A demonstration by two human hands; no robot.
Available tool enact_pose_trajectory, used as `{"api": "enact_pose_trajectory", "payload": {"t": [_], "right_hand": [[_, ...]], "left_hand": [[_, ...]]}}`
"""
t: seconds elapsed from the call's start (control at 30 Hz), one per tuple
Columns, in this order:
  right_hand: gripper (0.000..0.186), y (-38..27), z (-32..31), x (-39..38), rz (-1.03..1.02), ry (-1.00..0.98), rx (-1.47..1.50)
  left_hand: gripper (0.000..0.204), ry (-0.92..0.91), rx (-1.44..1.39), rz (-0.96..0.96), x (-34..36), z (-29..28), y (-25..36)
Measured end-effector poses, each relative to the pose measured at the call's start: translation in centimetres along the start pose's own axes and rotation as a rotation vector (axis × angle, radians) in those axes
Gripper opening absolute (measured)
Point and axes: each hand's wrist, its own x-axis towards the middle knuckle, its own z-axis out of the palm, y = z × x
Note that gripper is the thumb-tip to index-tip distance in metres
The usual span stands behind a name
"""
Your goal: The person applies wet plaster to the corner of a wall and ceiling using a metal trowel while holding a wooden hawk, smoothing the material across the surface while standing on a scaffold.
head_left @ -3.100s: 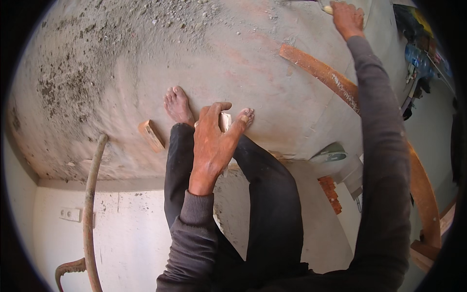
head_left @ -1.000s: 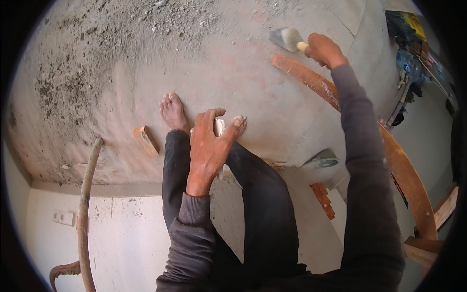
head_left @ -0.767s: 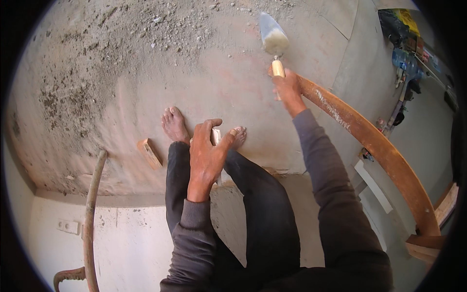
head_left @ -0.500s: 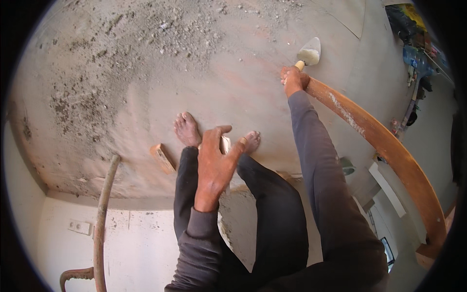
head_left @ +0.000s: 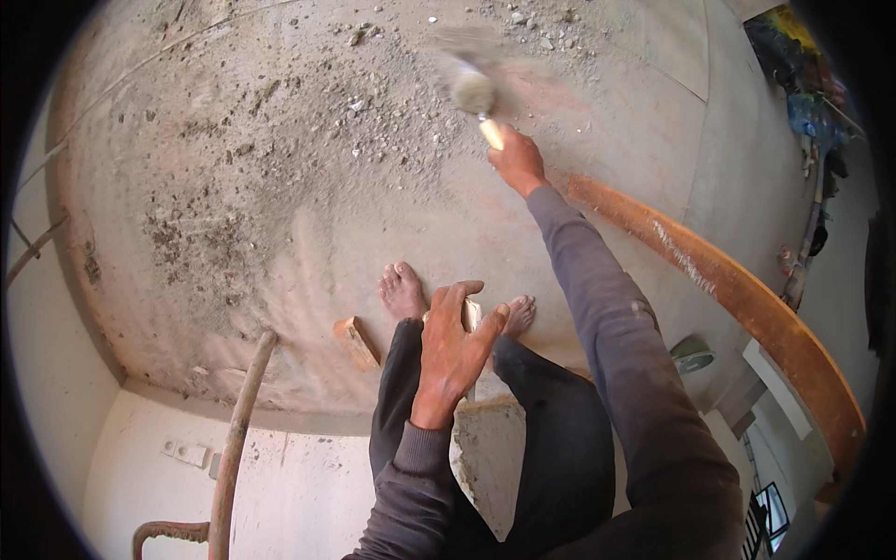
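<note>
My right hand point(head_left: 520, 161) grips the pale yellow handle of a trowel point(head_left: 491, 133). Motion blurs its metal blade, which is over the dusty floor near loose grit. Between my knees, my left hand point(head_left: 453, 350) curls over an off-white thing point(head_left: 472, 314) that shows between thumb and fingers. The hand covers most of that thing, so its kind is unclear. Loose grey rubble and dirt point(head_left: 317, 121) lie spread over the floor ahead and to the left.
A wooden block point(head_left: 356, 343) lies left of my bare feet. A long reddish-brown board point(head_left: 719, 271) slants along the right. A wooden pole point(head_left: 243, 439) stands at lower left before a white wall point(head_left: 299, 495) with sockets. Assorted clutter point(head_left: 807, 103) lines the far right.
My right hand has swung the trowel leftward, away from the board's end and over the grit. The view has shifted a little; my left hand keeps its grip.
</note>
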Motion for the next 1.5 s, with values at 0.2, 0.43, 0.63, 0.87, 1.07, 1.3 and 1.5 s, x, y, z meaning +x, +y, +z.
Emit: {"api": "enact_pose_trajectory", "payload": {"t": [0.2,0.43,0.63,0.87,1.07,1.3,1.5], "right_hand": [[0.037,-0.5,-0.2,-4.9,0.233,0.151,0.067],[0.032,7.8,1.4,-7.2,0.552,0.361,0.036],[0.032,-1.8,7.9,-8.4,0.478,0.191,0.168],[0.031,-8.5,6.8,-8.4,-0.103,-0.062,0.099],[0.025,-0.7,6.2,-13.0,0.321,0.199,0.193],[0.025,5.1,9.0,-17.8,0.567,0.375,0.19],[0.026,-5.0,12.2,-16.4,0.336,0.02,0.224]], "left_hand": [[0.047,0.028,0.001,0.011,0.0,-0.5,-0.6],[0.048,0.021,-0.035,-0.015,-0.1,-0.4,0.6],[0.047,0.002,-0.056,-0.042,-0.3,-0.3,-0.2],[0.045,0.103,-0.026,-0.019,-0.1,0.0,-0.6],[0.044,0.101,-0.03,-0.012,-0.7,0.6,-1.7],[0.044,0.073,-0.048,-0.01,-1.3,0.7,-1.0],[0.043,0.067,-0.046,-0.026,-1.4,0.8,-1.6]]}}
